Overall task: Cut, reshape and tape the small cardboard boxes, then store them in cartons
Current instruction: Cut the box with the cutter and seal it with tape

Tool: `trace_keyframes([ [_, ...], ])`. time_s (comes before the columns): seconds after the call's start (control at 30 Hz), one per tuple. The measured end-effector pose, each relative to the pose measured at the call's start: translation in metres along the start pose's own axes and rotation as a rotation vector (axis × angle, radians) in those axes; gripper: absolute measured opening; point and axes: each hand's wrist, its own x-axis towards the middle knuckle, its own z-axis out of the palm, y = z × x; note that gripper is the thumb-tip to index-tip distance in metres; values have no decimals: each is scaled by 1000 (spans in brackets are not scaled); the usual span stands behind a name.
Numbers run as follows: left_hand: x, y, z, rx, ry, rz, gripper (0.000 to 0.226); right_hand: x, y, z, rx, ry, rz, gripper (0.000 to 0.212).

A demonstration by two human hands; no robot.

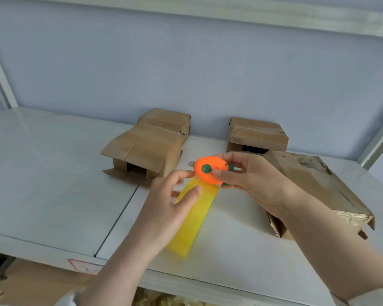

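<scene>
My right hand (250,175) grips a small orange carrot-shaped cutter (208,171) with green parts, held above the white table (53,173). My left hand (170,204) reaches up beside it, fingers loosely spread, with the index fingertip touching the cutter's left end. A yellow strip (195,217) runs from under the cutter toward the table's front edge; I cannot tell whether it is held or lying flat. A small cardboard box (142,149) with open flaps stands behind my left hand. A crumpled, flattened box (314,186) lies under my right forearm.
Another small box (166,120) sits behind the open-flapped one, and a taped box (257,135) stands at the back right by the blue wall. Brown cardboard (31,281) lies below the table's front edge. A seam splits the tabletop left of my hands.
</scene>
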Motion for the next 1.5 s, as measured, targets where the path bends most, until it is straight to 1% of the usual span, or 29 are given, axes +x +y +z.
trace_keyframes([
  [0.07,8,2,-5,-40,-59,11,19,-1,-4,7,-39,52,-61,18],
  [0.13,14,2,-7,-102,-177,-13,26,-1,-3,15,-96,124,-110,19],
  [0.17,16,1,-8,-112,-188,-23,27,-2,-2,19,-115,176,-129,19],
  [0.23,19,2,-6,-105,-113,-11,12,-4,0,27,-120,295,-173,19],
  [0.3,21,1,-1,-91,-26,12,15,-7,3,34,-142,421,-233,22],
  [0.37,21,4,5,-72,21,21,17,-11,7,40,-214,533,-293,26],
  [0.47,20,15,19,-111,75,36,19,-20,10,41,-315,692,-427,26],
  [0.53,19,28,29,-118,106,92,21,-28,5,36,-344,786,-504,27],
  [0.57,18,37,35,-118,112,130,23,-32,0,30,-330,824,-508,27],
  [0.67,16,66,54,-53,110,242,27,-48,-17,7,-188,892,-398,26],
  [0.7,15,75,60,-21,107,270,27,-55,-23,-3,-122,899,-347,25],
  [0.77,13,92,76,19,106,326,25,-68,-33,-26,63,884,-272,18],
  [0.8,12,98,81,29,105,344,24,-71,-36,-37,179,867,-224,14],
  [0.87,8,114,99,18,80,366,23,-81,-37,-71,466,854,-123,14],
  [0.93,4,127,113,-38,30,347,22,-93,-33,-113,808,841,-117,17],
  [0.97,3,130,118,-95,0,319,22,-98,-26,-131,902,860,-126,21],
  [1.0,1,132,123,-167,-30,281,22,-105,-16,-148,875,913,-90,26],
  [1.03,-1,135,128,-237,-54,239,21,-113,1,-162,716,998,-2,28],
  [1.1,-4,137,136,-315,-77,170,20,-130,50,-183,287,1133,248,27],
  [1.13,-6,138,141,-328,-78,157,20,-137,76,-188,117,1140,360,27],
  [1.17,-8,138,146,-327,-78,156,19,-144,101,-191,6,1100,449,28],
  [1.23,-10,139,155,-302,-66,175,19,-150,139,-194,-140,958,570,30],
  [1.3,-10,139,162,-289,-43,187,18,-148,156,-192,-289,852,598,30],
  [1.33,-10,139,165,-293,-33,185,18,-146,161,-193,-371,825,589,32],
  [1.4,-10,142,170,-310,-20,180,16,-145,160,-195,-544,823,565,40],
  [1.43,-11,144,173,-316,-16,181,15,-148,154,-195,-582,856,517,44],
  [1.47,-11,147,176,-321,-11,184,15,-153,143,-193,-542,902,424,44],
  [1.5,-11,149,179,-329,-8,184,15,-160,128,-188,-423,929,289,41],
])
